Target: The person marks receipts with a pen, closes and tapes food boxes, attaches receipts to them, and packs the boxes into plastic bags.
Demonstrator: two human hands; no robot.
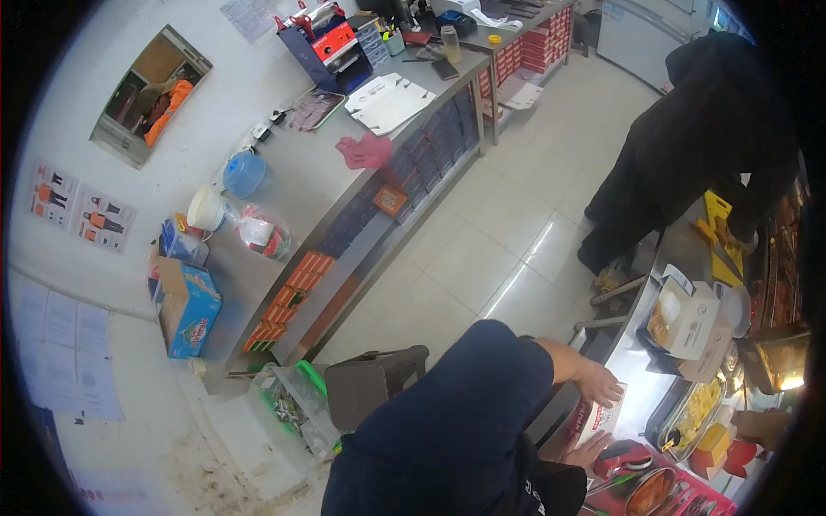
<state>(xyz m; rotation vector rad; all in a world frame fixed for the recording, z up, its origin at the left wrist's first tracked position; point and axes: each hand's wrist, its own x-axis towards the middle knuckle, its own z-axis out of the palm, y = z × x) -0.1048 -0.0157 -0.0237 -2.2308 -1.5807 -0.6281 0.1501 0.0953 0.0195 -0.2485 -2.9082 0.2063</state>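
Note:
In the head view, a white and red printed food carton (pixel 603 419) lies on the metal counter before me. My left hand (pixel 598 385) holds its far end, with fingers spread over the lid. At the near end, my right hand (pixel 587 451) presses against the carton's edge; my dark apron and sleeve hide part of that arm. Just beyond the carton stands a metal tray (pixel 664 413) with yellow food (pixel 697 409). Close to my right hand is a red tray (pixel 703 484) holding a round container of orange-red food (pixel 650 491) and several utensils.
Another person's arm (pixel 765 429) reaches in from the right beside a yellow box (pixel 712 445). An opened food box (pixel 690 322) stands farther along. A co-worker in black (pixel 703 129) bends over a yellow cutting board (pixel 723 235) with a knife (pixel 719 251). Behind me sits a grey step stool (pixel 374 387).

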